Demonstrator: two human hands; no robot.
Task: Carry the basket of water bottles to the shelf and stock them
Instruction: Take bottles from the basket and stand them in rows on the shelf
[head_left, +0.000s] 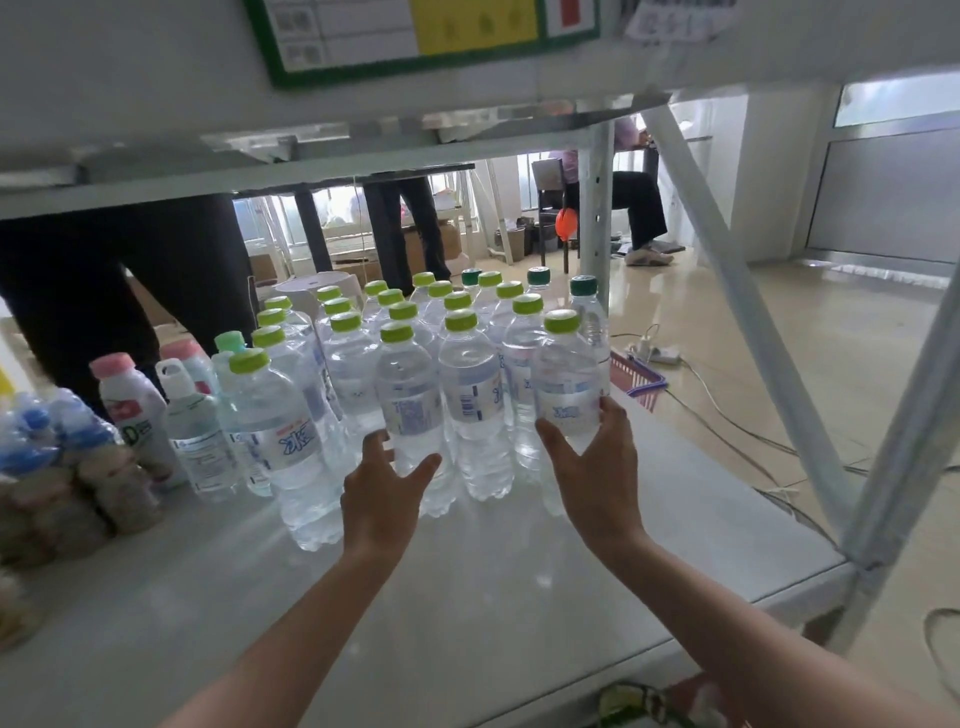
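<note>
clear glossy plastic bottles (470, 395), smooth glossy white shelf (519, 587), matt metal frame (737, 291)

Both forearms bare to the frame edge, no sleeves visible. Left hand (382, 486) and right hand (597, 467): no gloves, rings, watch or wristband. Nails short, unpainted as far as visible. No markings.

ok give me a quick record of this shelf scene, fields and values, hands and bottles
surface: white shelf
main stock: water bottles with light green caps, standing upright in rows
left hand: open, fingers at the base of a front-row bottle
right hand: gripping the rightmost front bottle
left of the rows: pink-capped bottle
beyond the shelf: red basket on the floor
</note>
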